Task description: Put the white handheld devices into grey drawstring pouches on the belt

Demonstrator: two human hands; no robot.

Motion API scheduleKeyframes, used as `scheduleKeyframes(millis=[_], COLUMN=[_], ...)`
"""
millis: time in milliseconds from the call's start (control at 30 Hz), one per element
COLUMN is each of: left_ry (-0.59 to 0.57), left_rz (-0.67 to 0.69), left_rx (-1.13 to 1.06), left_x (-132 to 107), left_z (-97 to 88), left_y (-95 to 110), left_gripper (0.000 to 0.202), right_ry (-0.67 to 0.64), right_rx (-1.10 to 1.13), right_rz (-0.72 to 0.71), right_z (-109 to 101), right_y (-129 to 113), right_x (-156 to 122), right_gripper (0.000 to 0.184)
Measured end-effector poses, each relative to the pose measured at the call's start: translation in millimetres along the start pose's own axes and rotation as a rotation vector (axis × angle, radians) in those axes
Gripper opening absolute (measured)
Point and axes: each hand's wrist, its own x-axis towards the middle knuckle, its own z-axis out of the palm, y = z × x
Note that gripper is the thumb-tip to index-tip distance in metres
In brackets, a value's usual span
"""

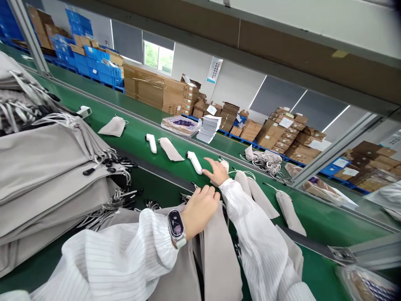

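My right hand [217,172] reaches over the green belt [138,140], thumb and fingers apart. Its thumb is beside a white, bent handheld device with a dark end [194,162]; contact is unclear. My left hand [200,209], wearing a watch, is curled over the top of a long grey drawstring pouch [219,255]; its fingertips are partly hidden. Farther left on the belt are a second white device [151,143] and a filled grey pouch [171,149]. More filled pouches [260,196] lie right of my right forearm.
Stacked grey pouches [46,167] with cords and black toggles fill the left side. A paper stack [209,128] and a patterned tray [181,125] stand along the belt's far edge. A metal post [338,150] rises at right, beneath an overhead shelf [282,50].
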Motion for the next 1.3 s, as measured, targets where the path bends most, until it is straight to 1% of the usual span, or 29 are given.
scheduleKeyframes(millis=[33,67,100,133,167,233,333,400,467,533,600,633,667,700,733,800,833,867,933,1033,1133,1200,1300], left_ry=[-0.007,-0.018,-0.033,-0.051,-0.071,-0.104,-0.099,-0.069,-0.049,-0.045,-0.056,-0.062,-0.068,-0.075,-0.087,-0.132,-0.159,-0.178,-0.170,-0.101,-0.066,-0.038,0.043], left_rz=[-0.002,-0.002,-0.001,0.001,0.004,0.012,0.076,0.116,0.109,0.077,0.047,0.025,-0.002,-0.031,-0.053,-0.051,-0.033,-0.014,0.009,0.010,-0.033,-0.078,-0.099], left_rx=[-0.011,-0.022,-0.030,-0.036,-0.043,-0.064,-0.146,-0.238,-0.364,-0.529,-0.699,-0.769,-0.825,-0.868,-0.902,-0.954,-0.972,-0.983,-0.983,-0.969,-0.953,-0.936,-0.909], left_x=[0.2,0.4,0.5,0.7,0.7,0.7,1.6,3.9,7.3,11.1,14.1,15.1,15.8,16.3,16.5,16.7,16.7,16.9,17.3,17.9,18.8,19.4,20.4], left_z=[-0.8,-1.8,-2.9,-4.1,-5.5,-8.9,-14.9,-19.2,-23.6,-27.9,-31.5,-32.9,-34.1,-35.0,-35.8,-37.0,-37.6,-38.1,-38.9,-38.4,-36.0,-34.9,-36.1], left_y=[0.2,0.2,0.0,-0.5,-1.4,-3.9,-9.4,-13.1,-16.3,-18.8,-21.0,-22.1,-23.3,-24.5,-25.6,-27.8,-28.6,-29.1,-29.2,-27.7,-25.6,-24.5,-24.7], left_gripper=[0.024,0.022,0.019,0.018,0.017,0.016,0.009,0.002,0.007,0.011,0.015,0.018,0.020,0.021,0.022,0.020,0.019,0.018,0.017,0.015,0.016,0.018,0.019], right_ry=[-0.073,-0.124,-0.143,-0.135,-0.109,-0.032,0.091,0.168,0.235,0.309,0.441,0.508,0.545,0.536,0.477,0.294,0.235,0.222,0.287,0.383,0.421,0.396,0.258], right_rx=[0.057,0.131,0.216,0.303,0.384,0.509,0.629,0.742,0.867,0.980,1.228,1.401,1.578,1.727,1.820,1.842,1.829,1.813,1.770,1.657,1.590,1.563,1.519], right_rz=[-0.040,-0.039,-0.008,0.039,0.088,0.161,0.245,0.310,0.352,0.355,0.338,0.319,0.287,0.243,0.192,0.105,0.082,0.075,0.104,0.174,0.188,0.185,0.175], right_z=[7.5,15.5,23.2,30.3,36.3,43.5,40.7,29.4,10.6,-15.2,-45.2,-60.1,-73.9,-86.0,-95.7,-107.4,-109.7,-110.2,-107.6,-102.2,-99.3,-97.9,-94.9], right_y=[-6.7,-11.3,-13.7,-14.2,-12.9,-6.1,8.2,15.7,19.6,19.4,15.7,12.7,9.1,5.3,1.4,-5.2,-7.6,-9.4,-11.5,-15.8,-25.6,-32.8,-38.0], right_x=[5.0,9.7,14.0,17.5,20.1,22.8,22.2,21.1,19.9,17.5,11.9,7.7,2.7,-2.8,-8.3,-17.6,-20.8,-22.9,-24.2,-23.1,-23.3,-24.7,-27.6], right_gripper=[0.055,0.059,0.062,0.062,0.060,0.051,0.038,0.032,0.028,0.024,0.020,0.017,0.016,0.016,0.019,0.029,0.035,0.039,0.041,0.037,0.039,0.038,0.036])
